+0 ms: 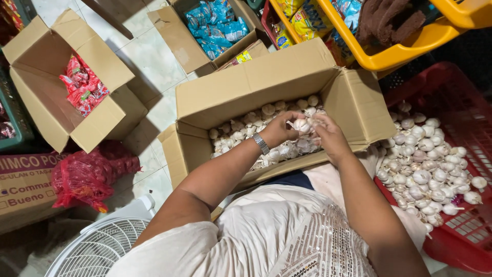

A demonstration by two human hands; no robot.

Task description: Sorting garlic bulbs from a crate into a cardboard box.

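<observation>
Both hands meet over a cardboard box [256, 87] of loose garlic: the left hand [279, 131], a metal watch [261, 143] on its wrist, and the right hand [330, 136] pinch a single garlic bulb [301, 125] between their fingertips, just above the heap inside the box. The bulbs in the box are too many to count. A red crate [461, 128] to the person's right holds a second pile of garlic. Two more open cardboard boxes stand on the tiled floor, one with red packets [82, 90], one with blue packets [215, 25]. One red mesh sack [89, 174] lies beside one white fan [102, 246].
</observation>
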